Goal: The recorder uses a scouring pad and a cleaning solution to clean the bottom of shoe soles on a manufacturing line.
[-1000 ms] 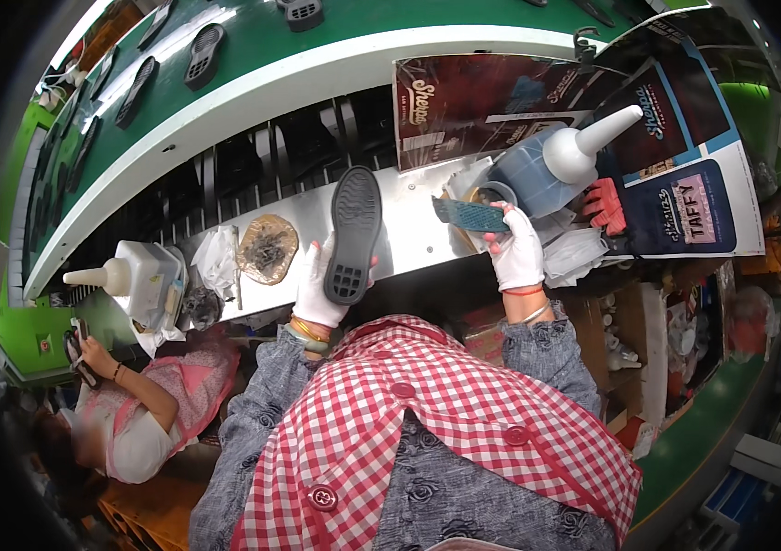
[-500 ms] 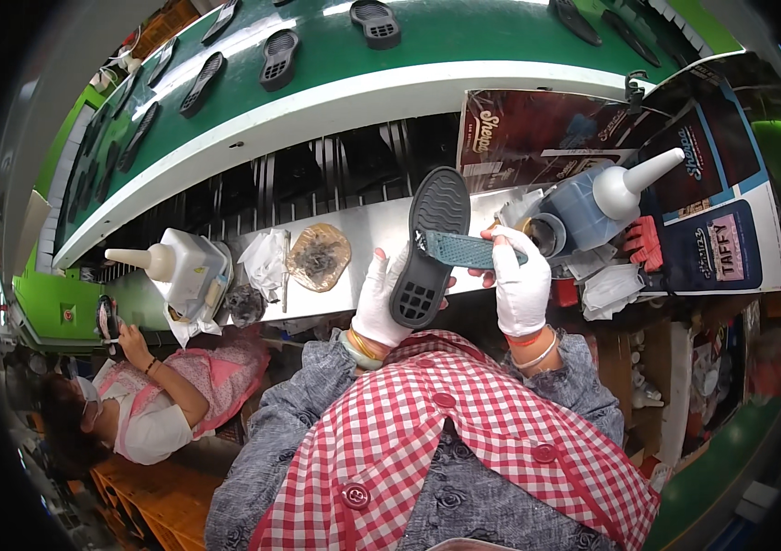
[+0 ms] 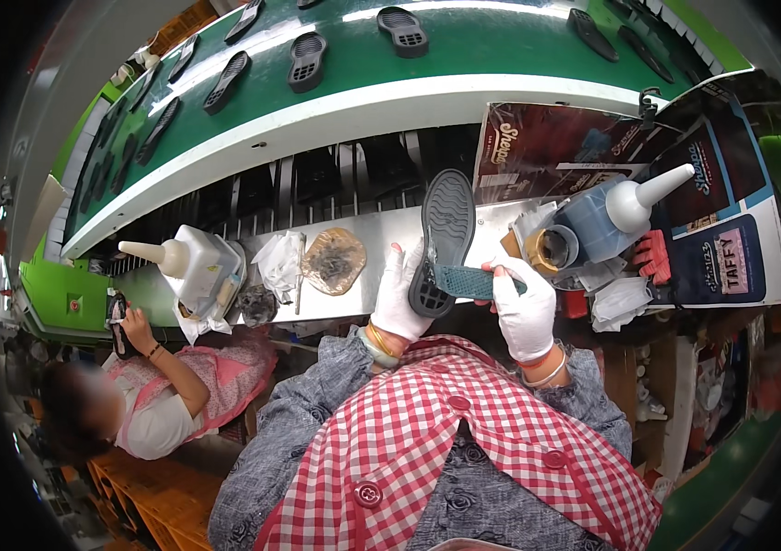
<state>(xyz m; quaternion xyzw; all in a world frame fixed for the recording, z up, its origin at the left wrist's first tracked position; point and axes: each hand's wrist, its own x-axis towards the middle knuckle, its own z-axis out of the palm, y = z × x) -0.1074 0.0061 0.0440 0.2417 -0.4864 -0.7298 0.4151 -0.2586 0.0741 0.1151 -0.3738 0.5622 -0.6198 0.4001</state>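
Sole: we have a black shoe sole (image 3: 448,216) in our left hand (image 3: 398,310); a blue-green strip (image 3: 466,282) hides a bit of it.
Left fingers: they hold the sole's left side; some hide behind it, so we cannot tell how those lie.
Right fingers: our right hand (image 3: 526,310) pinches the strip.
Strip end: it is over the sole; we cannot tell if they touch.
Cup: this cup (image 3: 551,249) is beside a blue bottle (image 3: 590,222); its inside is hard to see.
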